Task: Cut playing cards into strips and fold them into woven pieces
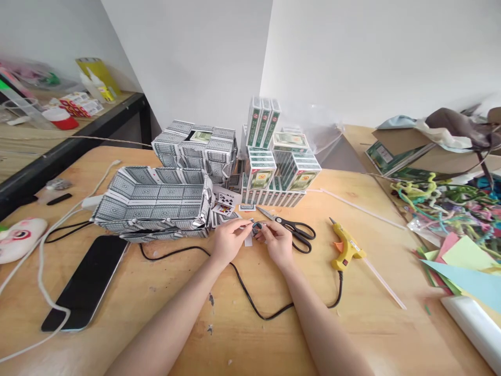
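Craft workroom: glue gun [346, 248], scissors [291, 227], coloured paper [465, 261].

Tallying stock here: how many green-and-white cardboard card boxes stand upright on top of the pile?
3, side by side atop the pile of stacked boxes: left box, middle box, right box. More may be hidden behind them.

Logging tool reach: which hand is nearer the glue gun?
Right. The right hand sits left of the glue gun, past the scissors; the left hand lies farther left. Both pinch a dark object.
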`<state>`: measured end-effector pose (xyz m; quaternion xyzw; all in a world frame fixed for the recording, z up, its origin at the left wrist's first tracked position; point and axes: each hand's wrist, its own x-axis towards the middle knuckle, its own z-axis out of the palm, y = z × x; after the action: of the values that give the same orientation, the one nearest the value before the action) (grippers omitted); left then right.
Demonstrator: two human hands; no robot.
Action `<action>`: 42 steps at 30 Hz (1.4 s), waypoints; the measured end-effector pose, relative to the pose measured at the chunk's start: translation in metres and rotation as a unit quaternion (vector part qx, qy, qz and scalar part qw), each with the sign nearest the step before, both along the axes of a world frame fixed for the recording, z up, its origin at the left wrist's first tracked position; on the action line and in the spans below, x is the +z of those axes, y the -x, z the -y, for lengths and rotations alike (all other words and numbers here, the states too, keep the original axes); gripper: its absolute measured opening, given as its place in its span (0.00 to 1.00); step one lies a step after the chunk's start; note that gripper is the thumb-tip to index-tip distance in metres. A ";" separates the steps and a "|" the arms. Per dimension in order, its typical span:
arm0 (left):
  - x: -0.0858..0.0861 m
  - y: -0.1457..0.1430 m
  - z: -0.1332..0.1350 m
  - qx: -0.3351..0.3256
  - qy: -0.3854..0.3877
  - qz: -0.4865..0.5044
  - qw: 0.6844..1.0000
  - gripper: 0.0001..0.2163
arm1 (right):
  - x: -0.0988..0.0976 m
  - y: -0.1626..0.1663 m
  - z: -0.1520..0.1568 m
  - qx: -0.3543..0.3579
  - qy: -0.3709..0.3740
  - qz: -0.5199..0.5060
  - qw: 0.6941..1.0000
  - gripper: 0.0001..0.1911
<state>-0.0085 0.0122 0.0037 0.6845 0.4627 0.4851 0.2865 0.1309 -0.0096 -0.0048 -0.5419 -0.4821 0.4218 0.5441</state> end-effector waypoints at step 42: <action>0.004 0.004 0.009 0.025 0.024 0.014 0.999 0.08 | 0.008 0.003 0.003 0.079 0.032 -0.037 0.996 0.12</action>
<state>-0.0129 0.0036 0.0082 0.6591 0.4866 0.4905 0.2969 0.1279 -0.0125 0.0037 -0.5026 -0.4894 0.4986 0.5091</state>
